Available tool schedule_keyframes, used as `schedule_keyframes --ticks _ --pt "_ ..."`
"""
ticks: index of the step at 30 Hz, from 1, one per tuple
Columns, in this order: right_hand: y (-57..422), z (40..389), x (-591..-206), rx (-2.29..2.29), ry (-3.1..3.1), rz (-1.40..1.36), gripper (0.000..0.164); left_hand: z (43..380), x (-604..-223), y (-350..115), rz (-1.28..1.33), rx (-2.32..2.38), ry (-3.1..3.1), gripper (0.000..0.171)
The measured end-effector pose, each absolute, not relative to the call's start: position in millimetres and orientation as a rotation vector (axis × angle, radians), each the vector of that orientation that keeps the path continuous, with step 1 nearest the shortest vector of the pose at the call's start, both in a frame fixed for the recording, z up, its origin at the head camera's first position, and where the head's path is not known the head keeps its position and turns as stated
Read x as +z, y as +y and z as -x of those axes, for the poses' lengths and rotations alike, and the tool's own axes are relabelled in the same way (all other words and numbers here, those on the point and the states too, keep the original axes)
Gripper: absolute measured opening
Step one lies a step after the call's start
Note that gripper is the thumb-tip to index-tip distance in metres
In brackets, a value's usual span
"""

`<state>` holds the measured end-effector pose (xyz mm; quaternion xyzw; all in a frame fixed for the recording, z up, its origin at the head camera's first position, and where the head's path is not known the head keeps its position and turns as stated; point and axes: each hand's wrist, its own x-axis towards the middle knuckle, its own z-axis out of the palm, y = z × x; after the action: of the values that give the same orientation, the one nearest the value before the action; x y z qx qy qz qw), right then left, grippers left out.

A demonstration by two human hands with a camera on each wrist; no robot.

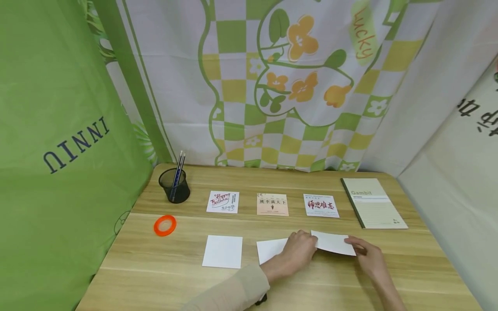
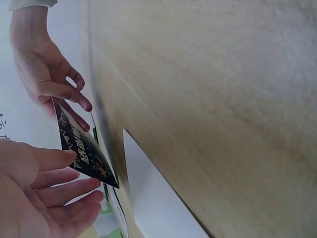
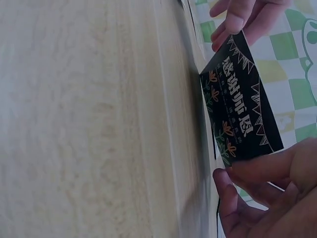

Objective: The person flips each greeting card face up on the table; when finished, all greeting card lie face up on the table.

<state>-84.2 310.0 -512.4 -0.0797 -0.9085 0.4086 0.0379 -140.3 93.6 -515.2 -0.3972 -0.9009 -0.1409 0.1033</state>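
A: Grip state?
B: One card (image 1: 332, 244) is pinched at opposite ends by the left hand (image 1: 298, 251) and the right hand (image 1: 368, 255), which are held apart.
A: Card position?
B: Held tilted over the table (image 1: 420, 268), white face up, black printed face beneath, to the right of two white cards (image 1: 222, 252).

A wood-grain table (image 1: 420, 259) with rounded corners. Near its far left corner stands a round black mesh cup (image 1: 180, 196) with slim pens (image 1: 180, 163) leaning in it; just nearer lies a flat bright orange ring of tape (image 1: 165, 233). A pale notebook (image 1: 375, 206) marked "Gambit", dark along its left edge, lies at the far right. Behind hangs a green-and-white checked curtain (image 1: 229, 36) with orange flowers and "lucky"; green cloth (image 1: 50, 108) covers the left. A thin dark loop (image 1: 116, 224), possibly cord, shows by the left edge.
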Motion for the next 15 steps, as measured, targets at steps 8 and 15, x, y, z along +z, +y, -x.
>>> schedule_keyframes --ticks 8,15 --pt "312.5 82.0 -516.5 1.131 -2.716 0.251 0.025 142.1 -510.9 94.0 1.163 -0.453 -2.647 0.021" --pt "311.3 83.5 -519.1 1.098 -2.714 0.335 0.032 145.0 -507.5 95.7 1.146 -0.46 -2.643 0.022"
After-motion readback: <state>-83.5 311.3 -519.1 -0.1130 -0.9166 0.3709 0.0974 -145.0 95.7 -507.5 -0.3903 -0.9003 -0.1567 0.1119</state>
